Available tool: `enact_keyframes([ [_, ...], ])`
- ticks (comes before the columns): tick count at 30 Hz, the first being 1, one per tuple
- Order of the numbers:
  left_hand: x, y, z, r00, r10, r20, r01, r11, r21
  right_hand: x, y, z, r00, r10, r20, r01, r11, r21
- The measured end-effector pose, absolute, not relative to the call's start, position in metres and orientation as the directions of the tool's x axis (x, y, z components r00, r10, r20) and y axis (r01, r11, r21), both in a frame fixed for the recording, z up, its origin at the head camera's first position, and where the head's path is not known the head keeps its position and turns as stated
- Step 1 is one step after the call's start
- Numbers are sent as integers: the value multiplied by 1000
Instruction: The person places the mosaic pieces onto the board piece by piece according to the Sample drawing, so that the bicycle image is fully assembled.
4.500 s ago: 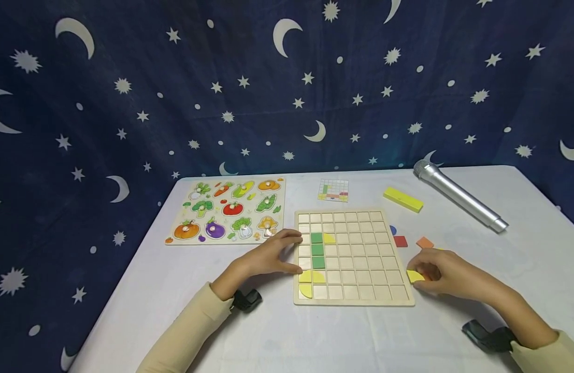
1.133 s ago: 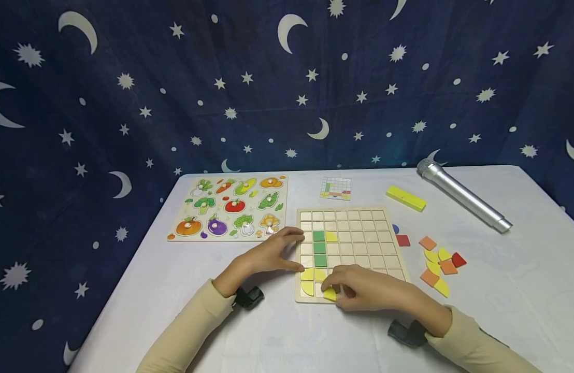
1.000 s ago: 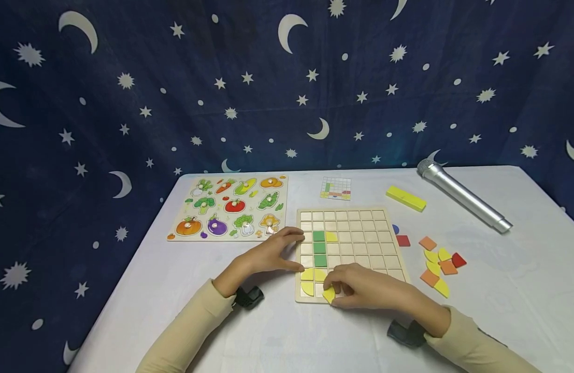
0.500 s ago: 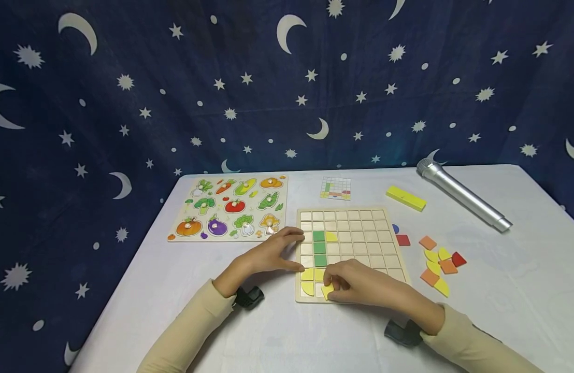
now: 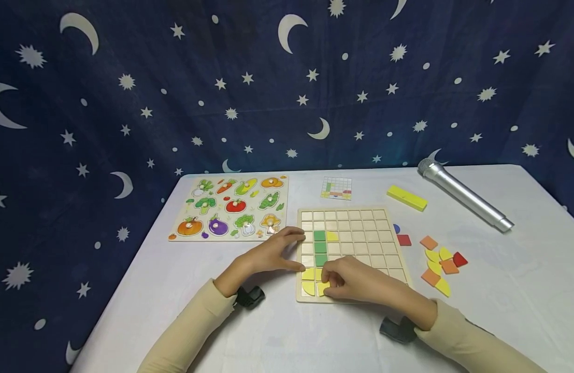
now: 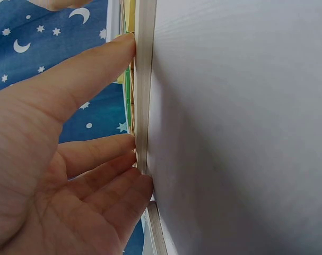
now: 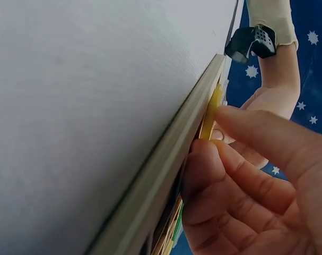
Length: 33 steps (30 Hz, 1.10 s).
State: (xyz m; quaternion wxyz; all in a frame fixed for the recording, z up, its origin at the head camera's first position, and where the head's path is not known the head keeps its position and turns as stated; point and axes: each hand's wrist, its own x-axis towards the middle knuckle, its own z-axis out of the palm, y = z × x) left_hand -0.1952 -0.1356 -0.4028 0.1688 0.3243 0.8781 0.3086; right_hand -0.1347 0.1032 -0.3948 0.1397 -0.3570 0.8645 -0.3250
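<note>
The wooden grid board (image 5: 368, 248) lies flat on the white table. My left hand (image 5: 274, 254) rests against its left edge; in the left wrist view the thumb and fingertips touch the side, fingers fairly straight. My right hand (image 5: 359, 282) pinches a yellow quarter-circle tile (image 7: 211, 114) between thumb and fingers, over the second cell of the front row. Left of it lies another yellow quarter-circle tile (image 5: 307, 288). Yellow tiles also fill the two cells behind, one partly hidden by my right fingers. Three green square tiles (image 5: 320, 247) form a column, with a yellow tile (image 5: 332, 236) beside the top one.
Loose orange, yellow and red tiles (image 5: 430, 277) lie right of the board. A red square (image 5: 404, 240) and a partly hidden blue tile (image 5: 397, 228) sit by its right edge. Behind are a pattern card (image 5: 336, 188), a yellow block (image 5: 406, 198), a microphone (image 5: 466, 194) and a vegetable puzzle (image 5: 210, 207).
My right hand has carried the yellow tile from the board's right side to the front row, then turned it and shifted it slightly left. My left hand has stayed at the left edge.
</note>
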Motion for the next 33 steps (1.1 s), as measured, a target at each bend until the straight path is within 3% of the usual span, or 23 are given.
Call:
enact_keyframes([
  [33,-195,-135,-403,-731,677,-85,486,604,632,-132,120,-388,-744,-668,-7,-475,537,-697],
])
